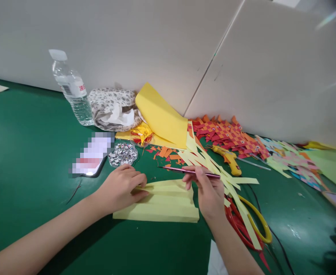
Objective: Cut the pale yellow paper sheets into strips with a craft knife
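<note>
Nearest us, two forearms point(56, 233) are spanning the foreground, one white sheet point(216, 261) lying beside the right one. With our left hand point(122, 187) we are pinching the far fold of one pleated pale-yellow sheet point(162, 214), which is lying on the green table point(156, 248) between our hands. With our right hand point(210, 191) we are gripping one slim pink tool point(173, 169), fingers curled around it, near the sheet's far right corner. Beyond, we are seeing one bottle point(76, 91), one phone point(93, 152) and one yellow glue gun point(228, 158); pale strips point(208, 162) and woven paper fish point(228, 131) are overlapping too much for us to count.
</note>
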`<action>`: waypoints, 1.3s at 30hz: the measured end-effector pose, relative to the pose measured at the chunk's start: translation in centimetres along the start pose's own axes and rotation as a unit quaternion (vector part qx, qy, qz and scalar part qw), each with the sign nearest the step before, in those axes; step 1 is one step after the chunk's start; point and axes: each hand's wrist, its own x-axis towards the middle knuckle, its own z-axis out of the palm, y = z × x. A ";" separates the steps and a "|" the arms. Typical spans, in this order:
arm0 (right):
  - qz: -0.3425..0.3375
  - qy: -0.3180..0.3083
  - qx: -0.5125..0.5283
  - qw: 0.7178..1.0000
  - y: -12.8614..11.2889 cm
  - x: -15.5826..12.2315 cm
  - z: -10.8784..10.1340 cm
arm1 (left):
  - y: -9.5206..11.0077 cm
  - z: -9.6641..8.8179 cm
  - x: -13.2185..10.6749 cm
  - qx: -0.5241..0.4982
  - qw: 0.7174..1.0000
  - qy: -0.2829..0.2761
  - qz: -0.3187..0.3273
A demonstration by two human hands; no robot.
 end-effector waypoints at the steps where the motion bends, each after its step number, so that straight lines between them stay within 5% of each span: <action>1: 0.007 0.008 0.018 1.000 0.1 0.1 -0.2 | 0.0 0.0 0.0 0.001 1.000 0.001 -0.011; 10: 0.155 0.029 0.001 0.988 0.0 0.4 0.7 | 0.4 -0.4 0.0 -0.049 0.992 -0.036 -0.107; 32: 0.136 0.072 -0.072 0.986 0.3 0.6 0.3 | 0.2 -0.5 0.2 -0.071 0.990 -0.056 -0.111; 39: 0.181 -0.005 -0.042 0.983 0.1 0.1 1.7 | 0.3 -0.5 0.2 -0.070 0.989 -0.063 -0.111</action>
